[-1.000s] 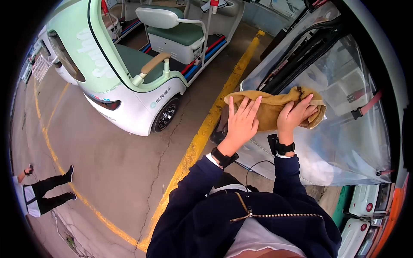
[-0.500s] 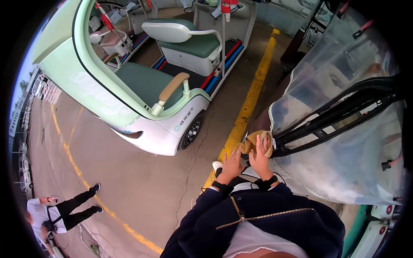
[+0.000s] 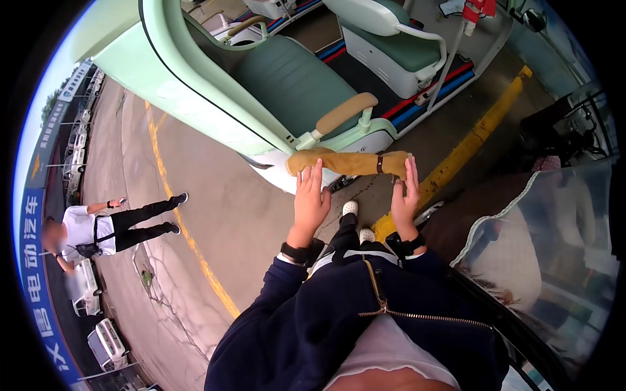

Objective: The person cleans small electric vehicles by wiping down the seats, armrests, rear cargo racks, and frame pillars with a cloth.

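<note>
A tan-brown cloth (image 3: 349, 163) is stretched out sideways in front of me, between both hands. My left hand (image 3: 310, 202) grips its left end, fingers pointing up along the near side. The right end is in my right hand (image 3: 405, 199), with the thumb and fingers at its edge. A narrow dark band crosses the cloth near that end; I cannot make out what it is. Just beyond the cloth stands a pale green and white open-sided cart, with its tan armrest (image 3: 345, 114) and dark green seat (image 3: 287, 78) close by.
Clear plastic sheeting (image 3: 554, 241) hangs at my right. A yellow line (image 3: 476, 137) runs along the cracked pavement. At the left stands a person (image 3: 98, 228) in a white shirt, with parked white vehicles (image 3: 107, 345) near a blue sign wall (image 3: 42, 280).
My hands have moved apart and away from the plastic sheeting towards the cart. The bunched cloth is now spread lengthwise between them. My view has turned, bringing the cart nearer.
</note>
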A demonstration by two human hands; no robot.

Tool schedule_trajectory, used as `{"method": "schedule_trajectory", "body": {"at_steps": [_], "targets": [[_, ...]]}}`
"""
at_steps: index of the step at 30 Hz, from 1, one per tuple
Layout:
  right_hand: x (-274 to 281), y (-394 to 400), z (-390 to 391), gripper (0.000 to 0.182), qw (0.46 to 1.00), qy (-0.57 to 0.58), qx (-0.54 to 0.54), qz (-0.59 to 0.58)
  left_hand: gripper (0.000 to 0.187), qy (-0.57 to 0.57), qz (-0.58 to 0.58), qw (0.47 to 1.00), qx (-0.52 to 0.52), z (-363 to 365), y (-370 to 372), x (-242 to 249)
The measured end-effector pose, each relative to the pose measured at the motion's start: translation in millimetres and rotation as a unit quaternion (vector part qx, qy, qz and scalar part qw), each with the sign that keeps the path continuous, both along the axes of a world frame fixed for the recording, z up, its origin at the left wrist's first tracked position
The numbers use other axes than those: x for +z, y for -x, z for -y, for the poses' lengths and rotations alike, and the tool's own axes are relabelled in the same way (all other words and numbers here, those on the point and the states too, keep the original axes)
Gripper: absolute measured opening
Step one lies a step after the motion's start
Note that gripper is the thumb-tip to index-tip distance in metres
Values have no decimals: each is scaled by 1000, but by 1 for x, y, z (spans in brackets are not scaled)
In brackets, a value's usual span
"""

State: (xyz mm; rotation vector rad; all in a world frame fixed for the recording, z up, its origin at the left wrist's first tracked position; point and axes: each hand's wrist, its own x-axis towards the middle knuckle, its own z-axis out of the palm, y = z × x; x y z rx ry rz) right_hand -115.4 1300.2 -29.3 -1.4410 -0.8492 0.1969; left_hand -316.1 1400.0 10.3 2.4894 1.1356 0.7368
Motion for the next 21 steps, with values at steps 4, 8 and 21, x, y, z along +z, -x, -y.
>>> {"method": "schedule_trajectory", "body": {"at_steps": [4, 8, 21], "targets": [[19, -10, -55, 61, 990, 48, 84, 100, 74, 59, 75, 995, 36, -46, -28, -2], [19, -20, -152, 63, 943, 116, 176, 257, 77, -42, -27, 997, 65, -109, -45, -39], [-61, -32, -299, 34, 881, 171, 224, 380, 36, 128, -212, 962, 111, -206, -92, -93]]}}
